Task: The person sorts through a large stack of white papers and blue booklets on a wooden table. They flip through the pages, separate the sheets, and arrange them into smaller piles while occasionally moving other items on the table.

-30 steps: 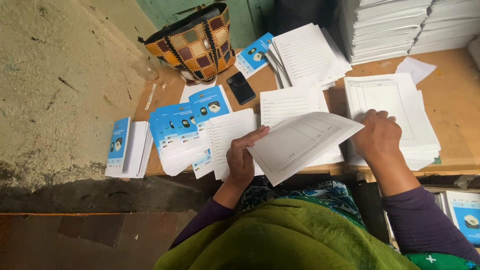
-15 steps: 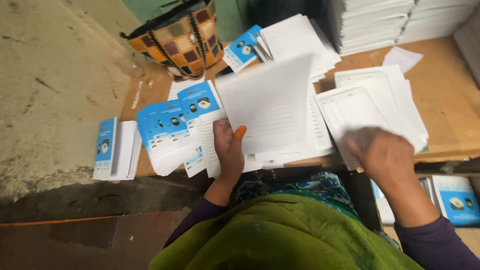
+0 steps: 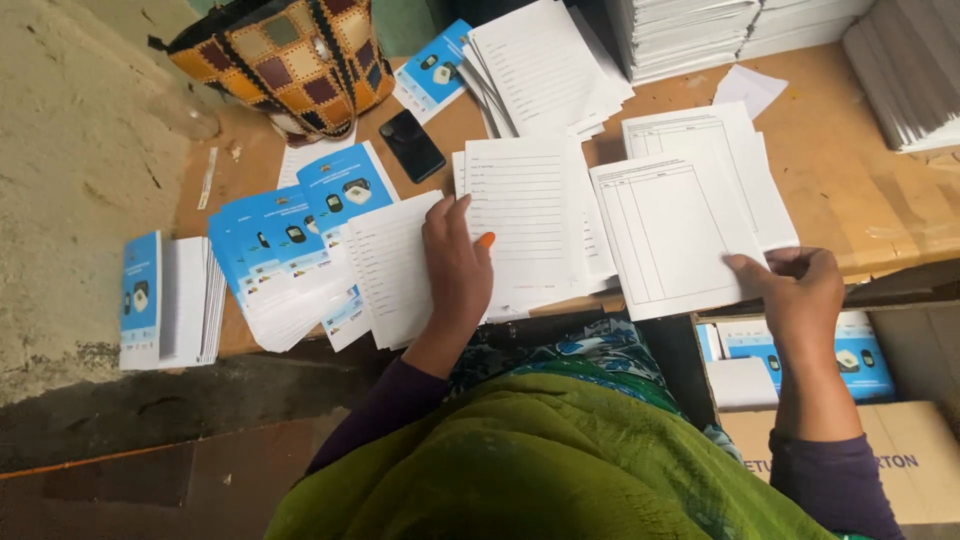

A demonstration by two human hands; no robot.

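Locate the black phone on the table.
In the head view, the phone lies flat at upper left of the table, just right of the patchwork bag and above the blue-covered booklets.

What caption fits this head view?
Left hand presses a lined sheet stack while right hand grips a ruled form sheet.

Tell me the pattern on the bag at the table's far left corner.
The bag is a patchwork of brown, tan and maroon squares with dark stitching, seen in the head view.
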